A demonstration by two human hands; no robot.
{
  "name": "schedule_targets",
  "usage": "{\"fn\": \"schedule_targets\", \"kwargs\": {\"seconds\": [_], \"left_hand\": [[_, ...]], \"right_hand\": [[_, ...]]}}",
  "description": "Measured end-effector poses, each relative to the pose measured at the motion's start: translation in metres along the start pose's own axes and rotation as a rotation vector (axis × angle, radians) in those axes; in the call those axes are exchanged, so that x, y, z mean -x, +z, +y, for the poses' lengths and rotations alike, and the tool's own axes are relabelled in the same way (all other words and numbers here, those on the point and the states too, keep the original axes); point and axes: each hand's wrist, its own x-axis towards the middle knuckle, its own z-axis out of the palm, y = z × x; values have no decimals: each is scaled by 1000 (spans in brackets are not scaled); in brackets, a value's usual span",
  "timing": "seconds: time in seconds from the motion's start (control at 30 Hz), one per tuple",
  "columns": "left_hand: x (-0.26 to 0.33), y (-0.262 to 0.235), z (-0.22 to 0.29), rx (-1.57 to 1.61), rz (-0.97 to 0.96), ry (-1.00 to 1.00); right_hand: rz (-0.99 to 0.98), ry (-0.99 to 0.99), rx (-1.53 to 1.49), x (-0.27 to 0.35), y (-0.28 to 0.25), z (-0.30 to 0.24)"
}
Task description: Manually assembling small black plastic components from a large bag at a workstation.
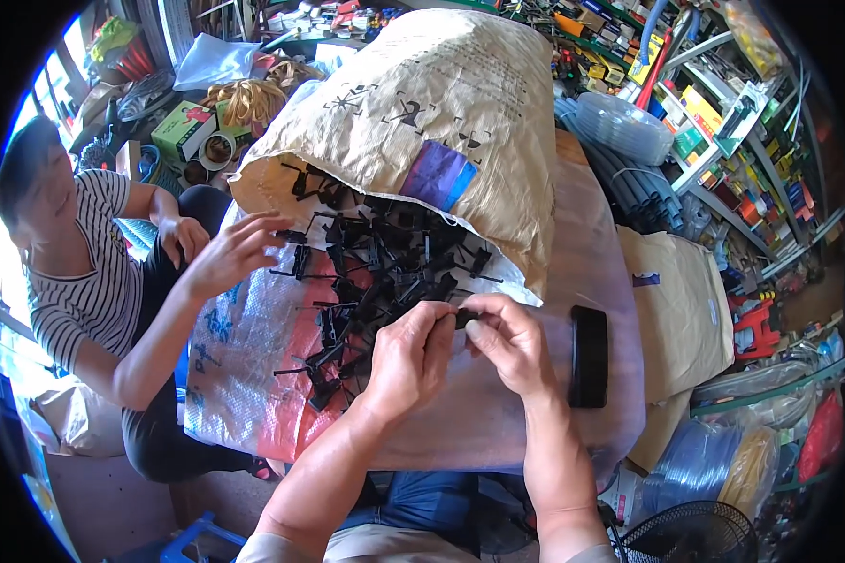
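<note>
Two bare forearms rose from the lower edge, the left slanting up toward the right, the right nearly upright, and met above a covered table [498, 418]. The left hand [407, 352] was turned with its back upward, fingers bent inward; the right hand [509, 342] faced it, thumb and forefinger pressed together. Between their fingertips both hands pinched a small black part [464, 320], mostly hidden by the fingers. It was held just beside the near edge of a pile of black parts [385, 253] spilling from the mouth of a large tan sack [422, 103]. At the left, a co-worker's hand [230, 255] reached toward the pile, fingers extended.
</note>
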Motion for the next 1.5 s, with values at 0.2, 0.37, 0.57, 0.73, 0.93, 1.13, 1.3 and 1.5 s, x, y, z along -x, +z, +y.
{"fn": "schedule_targets", "kwargs": {"seconds": [0.2,0.37,0.57,0.73,0.93,1.13,1.3,1.5], "left_hand": [[0,4,2,65,6,12],[2,3,0,49,-26,-9],[4,7,2,-3,1,62],[-3,-7,10,651,-105,-570],[-2,-8,13,507,-319,-506],[2,-7,11,8,-314,-183],[5,-5,2,-57,-274,-118],[3,-7,5,-84,-246,-93]], "right_hand": [[16,-26,-93,0,0,8],[-18,-61,-134,0,0,9],[-19,-34,-149,3,-3,13],[-44,132,-302,2,-3,-13],[-67,128,-42,6,-19,-7],[-169,248,-69,7,-21,-15],[-211,223,-67,7,-17,-2],[-223,209,-68,7,-16,-3]]}}
